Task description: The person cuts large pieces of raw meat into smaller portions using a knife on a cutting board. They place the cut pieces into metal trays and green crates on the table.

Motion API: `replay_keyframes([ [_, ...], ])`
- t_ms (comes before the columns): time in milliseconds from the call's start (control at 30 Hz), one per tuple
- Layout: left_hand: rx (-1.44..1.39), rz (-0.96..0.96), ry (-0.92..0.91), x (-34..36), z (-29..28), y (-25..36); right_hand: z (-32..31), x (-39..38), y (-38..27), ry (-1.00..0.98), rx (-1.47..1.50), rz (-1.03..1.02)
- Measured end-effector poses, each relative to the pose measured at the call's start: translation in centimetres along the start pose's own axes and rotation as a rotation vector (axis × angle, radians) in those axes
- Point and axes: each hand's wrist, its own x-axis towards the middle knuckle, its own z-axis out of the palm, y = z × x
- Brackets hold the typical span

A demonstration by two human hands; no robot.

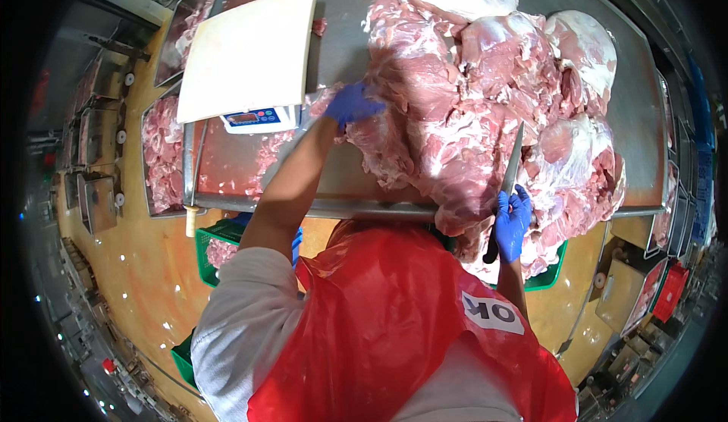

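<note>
A large heap of raw, boneless meat (432,111) covers the middle and right of the steel table (345,187); some pieces carry white fat or skin. At the left edge of the heap is my left hand (353,105) in a blue glove, its fingers against the meat and smeared by motion. My right hand (513,225), also gloved in blue, is closed round the dark handle of a knife (514,160) near the table's front edge. The blade points away from me over the meat.
A scale (262,119) with a white board (250,50) on top stands at the left of the table. Beyond it is a metal bin of meat (163,156). Green crates (216,232) sit below the front edge. More bins (629,293) stand at the right.
</note>
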Motion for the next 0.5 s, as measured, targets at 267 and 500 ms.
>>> replay_keyframes([
  [267,-0.392,-0.174,0.111,-2.3,2.2,-2.2,8.3,3.7,-11.9,-0.698,-0.123,-0.175],
  [500,-0.095,-0.169,0.339,-3.3,3.5,-4.0,20.1,7.3,-15.7,-0.761,-0.464,-0.276],
])
